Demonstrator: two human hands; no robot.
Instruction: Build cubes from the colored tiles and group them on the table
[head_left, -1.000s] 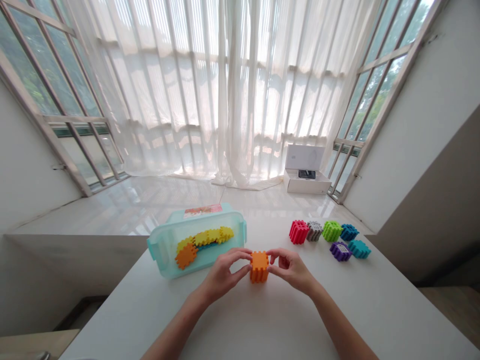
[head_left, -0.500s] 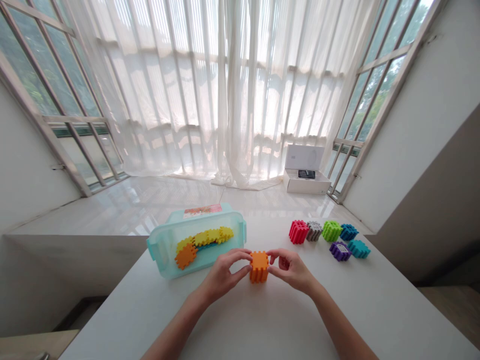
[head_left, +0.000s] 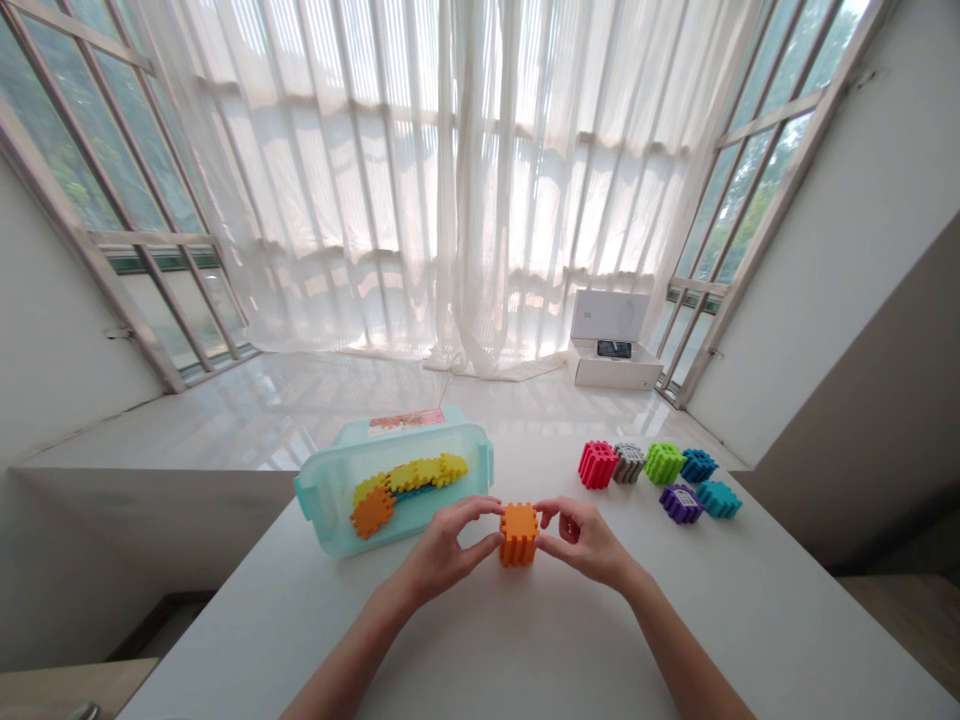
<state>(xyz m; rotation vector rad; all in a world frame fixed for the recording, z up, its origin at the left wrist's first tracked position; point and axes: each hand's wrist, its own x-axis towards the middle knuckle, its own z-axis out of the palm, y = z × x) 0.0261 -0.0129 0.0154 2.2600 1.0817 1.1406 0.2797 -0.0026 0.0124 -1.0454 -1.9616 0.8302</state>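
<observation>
An orange cube of slotted plastic [head_left: 518, 534] stands at the middle of the white table, held from both sides. My left hand [head_left: 450, 545] grips its left side, and my right hand [head_left: 581, 540] pinches its right side. To the left, a clear teal lidded plastic box [head_left: 450, 445] holds a yellow interlocking piece [head_left: 409, 477] and an orange gear-shaped piece [head_left: 372, 512], with a blue piece partly hidden behind them. My left fingers are close to the box but not touching it.
Right of my hands stand a red block [head_left: 597, 465], grey block [head_left: 628, 463], green block [head_left: 664, 463], blue block [head_left: 698, 465], purple block [head_left: 681, 503] and teal block [head_left: 718, 499]. The white table [head_left: 525, 640] ends ahead, above a shiny floor with an open white box [head_left: 615, 365].
Both hands stay on the orange cube, which has hardly moved. The view has shifted very slightly.
</observation>
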